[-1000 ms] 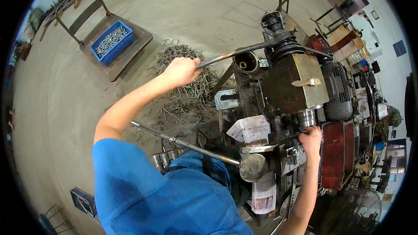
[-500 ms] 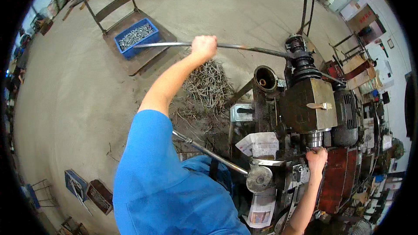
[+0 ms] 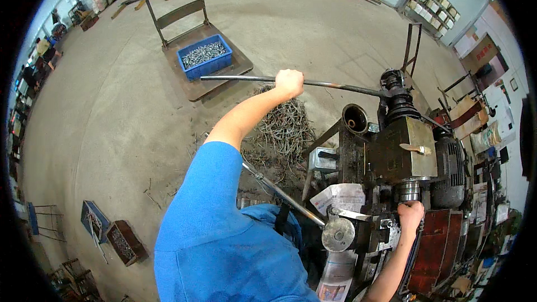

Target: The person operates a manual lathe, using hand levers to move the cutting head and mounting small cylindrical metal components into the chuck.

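Observation:
My left hand is closed round a long metal lever bar, with the arm stretched out ahead. The bar runs right to a dark collar on the shaft at the far end of a machine. My right hand is closed just in front of the shiny round spindle; whatever its fingers hold is hidden. Nearer me, a second metal rod slants to a round steel hub. A wooden-handled brush lies on top of the machine housing.
Beyond my left arm, a heap of thin metal pieces lies on the floor. A flat cart carries a blue bin of small metal parts. A metal cup and newspaper sit by the machine; a red-brown tray stands right of my forearm.
The whole view has shifted, so most things appear lower and farther right. The lever's free end, earlier overlapping the blue bin, now shows below it. Both hands keep their places on the machine.

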The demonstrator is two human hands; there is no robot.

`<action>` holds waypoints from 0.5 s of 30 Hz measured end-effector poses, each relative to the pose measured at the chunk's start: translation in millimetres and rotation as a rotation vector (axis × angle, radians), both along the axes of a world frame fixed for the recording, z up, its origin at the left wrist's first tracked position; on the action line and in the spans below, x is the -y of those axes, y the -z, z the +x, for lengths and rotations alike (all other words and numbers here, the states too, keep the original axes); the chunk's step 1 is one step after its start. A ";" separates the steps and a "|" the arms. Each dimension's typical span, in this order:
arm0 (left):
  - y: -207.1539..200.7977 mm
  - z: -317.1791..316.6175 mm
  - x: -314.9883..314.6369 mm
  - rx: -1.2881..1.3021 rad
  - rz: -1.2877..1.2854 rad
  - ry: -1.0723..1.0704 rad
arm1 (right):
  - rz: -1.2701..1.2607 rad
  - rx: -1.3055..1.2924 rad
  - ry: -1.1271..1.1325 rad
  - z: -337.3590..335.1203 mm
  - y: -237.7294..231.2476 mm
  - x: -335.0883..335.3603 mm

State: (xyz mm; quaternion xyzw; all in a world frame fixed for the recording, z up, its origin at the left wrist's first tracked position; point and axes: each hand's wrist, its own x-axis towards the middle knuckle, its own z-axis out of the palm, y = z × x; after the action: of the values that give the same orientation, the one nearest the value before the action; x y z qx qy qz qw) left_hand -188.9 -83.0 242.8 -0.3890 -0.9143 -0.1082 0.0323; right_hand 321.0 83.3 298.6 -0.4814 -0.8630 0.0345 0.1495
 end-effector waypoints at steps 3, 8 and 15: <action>-0.7 7.6 5.6 0.024 -0.023 -0.004 | 0.042 -0.011 -0.040 2.8 7.1 -6.0; 2.1 12.0 -0.2 0.060 -0.016 0.021 | 0.006 -0.035 0.021 10.0 4.7 -2.0; -25.0 65.5 -40.6 -0.187 0.369 0.536 | 0.184 -0.165 -0.106 10.0 -54.3 57.8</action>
State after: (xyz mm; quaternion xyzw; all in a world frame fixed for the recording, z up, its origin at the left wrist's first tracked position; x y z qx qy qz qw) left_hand -123.4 -42.4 267.8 -0.6114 -0.7376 -0.2403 0.1563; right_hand 331.1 25.5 353.0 -0.4146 -0.8716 0.0026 0.2616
